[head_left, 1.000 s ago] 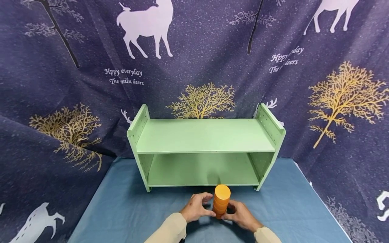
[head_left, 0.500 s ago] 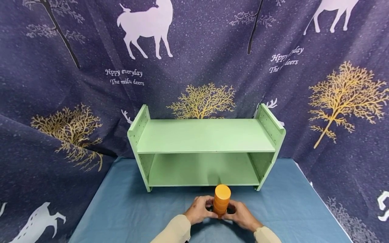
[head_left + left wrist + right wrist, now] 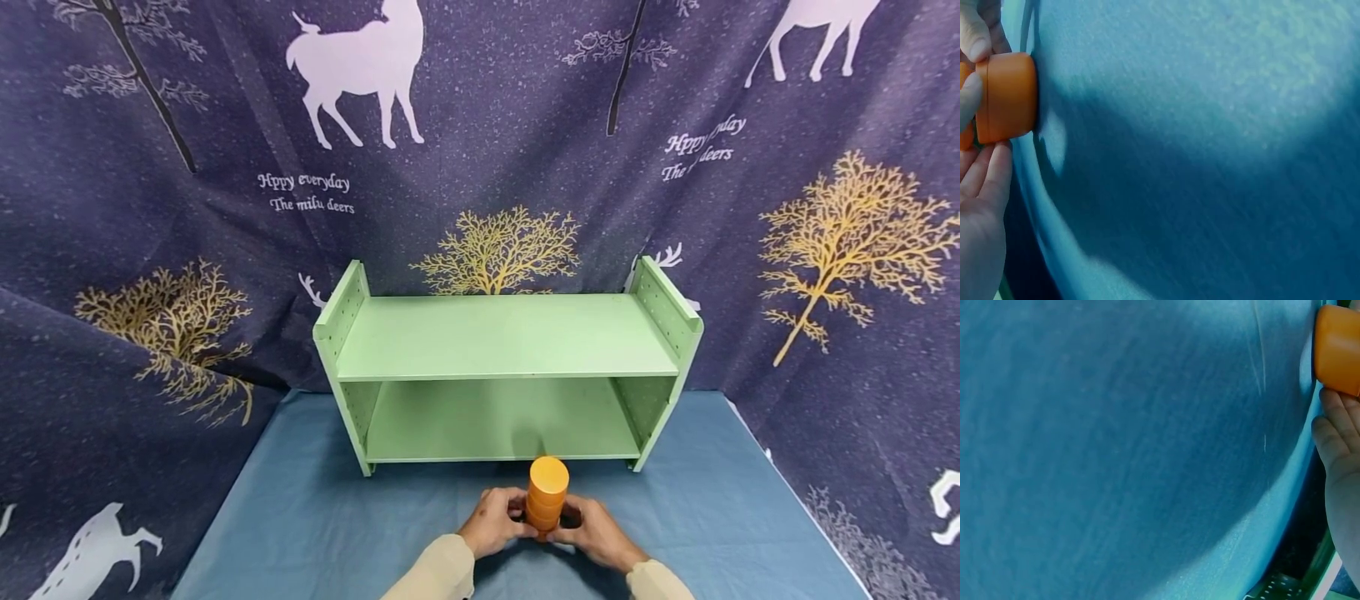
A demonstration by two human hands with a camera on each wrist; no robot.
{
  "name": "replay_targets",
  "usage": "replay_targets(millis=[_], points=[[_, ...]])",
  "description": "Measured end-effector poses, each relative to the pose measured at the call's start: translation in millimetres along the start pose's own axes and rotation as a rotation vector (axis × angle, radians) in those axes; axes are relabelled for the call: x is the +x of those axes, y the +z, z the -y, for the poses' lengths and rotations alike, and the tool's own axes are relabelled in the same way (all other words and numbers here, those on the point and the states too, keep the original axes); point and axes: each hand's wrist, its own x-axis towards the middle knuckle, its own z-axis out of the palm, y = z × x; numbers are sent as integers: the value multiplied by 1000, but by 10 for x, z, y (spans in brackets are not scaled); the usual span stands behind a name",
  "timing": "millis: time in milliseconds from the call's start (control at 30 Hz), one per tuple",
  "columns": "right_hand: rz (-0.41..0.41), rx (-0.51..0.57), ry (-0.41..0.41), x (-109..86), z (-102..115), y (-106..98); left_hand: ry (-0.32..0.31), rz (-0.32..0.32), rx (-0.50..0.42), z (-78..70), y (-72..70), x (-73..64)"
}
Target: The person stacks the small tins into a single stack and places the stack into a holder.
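An orange cylinder (image 3: 547, 497) stands upright on the blue cloth in front of the shelf, with ring-like seams that make it look like stacked round containers. My left hand (image 3: 491, 522) holds its left side, thumb low at the front and fingers behind. On the opposite side, my right hand (image 3: 597, 533) grips it near the base. In the left wrist view the lowest orange piece (image 3: 1007, 99) shows a seam, with fingers around it. The right wrist view catches only part of the orange piece (image 3: 1338, 350) at the edge, with fingers against it.
Just behind the hands stands a pale green two-tier shelf (image 3: 506, 337) with raised side panels. Blue cloth (image 3: 300, 517) covers the tabletop. A dark purple curtain (image 3: 480, 175) with deer and trees hangs around the back and sides.
My left hand has moved slightly right and closed in on the orange cylinder. My right hand and the cylinder have stayed in place.
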Motion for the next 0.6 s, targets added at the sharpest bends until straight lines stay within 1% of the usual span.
replay_targets(millis=[67, 133, 367, 600], points=[[4, 2, 5, -1, -7, 0, 14, -7, 3, 4, 10, -1], [4, 4, 6, 1, -12, 2, 14, -11, 6, 9, 17, 0], [-13, -13, -11, -4, -20, 5, 2, -9, 5, 17, 18, 8], [-8, 11, -11, -8, -17, 2, 4, -13, -2, 26, 26, 18]])
